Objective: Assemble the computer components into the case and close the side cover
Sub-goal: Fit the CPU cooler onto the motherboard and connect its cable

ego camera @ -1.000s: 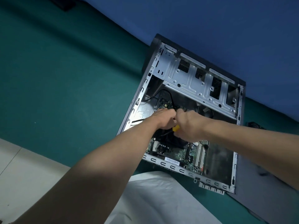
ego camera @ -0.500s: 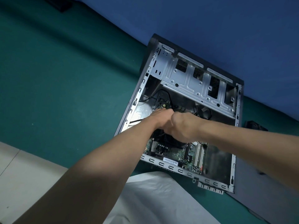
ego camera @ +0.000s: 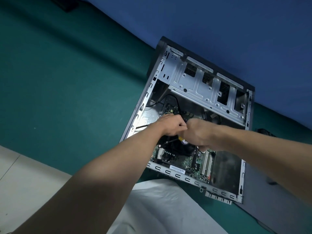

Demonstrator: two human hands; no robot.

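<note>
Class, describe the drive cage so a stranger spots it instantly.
Find the open computer case on the green cloth. At its far end sits the drive cage: a bright silver plate with rectangular cut-outs, unlike the dark motherboard nearer you.

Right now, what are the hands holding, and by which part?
The right hand seems to grip a yellow-handled tool by its handle; only a yellow sliver shows. The left hand curls beside it, but what it holds cannot be told.
</note>
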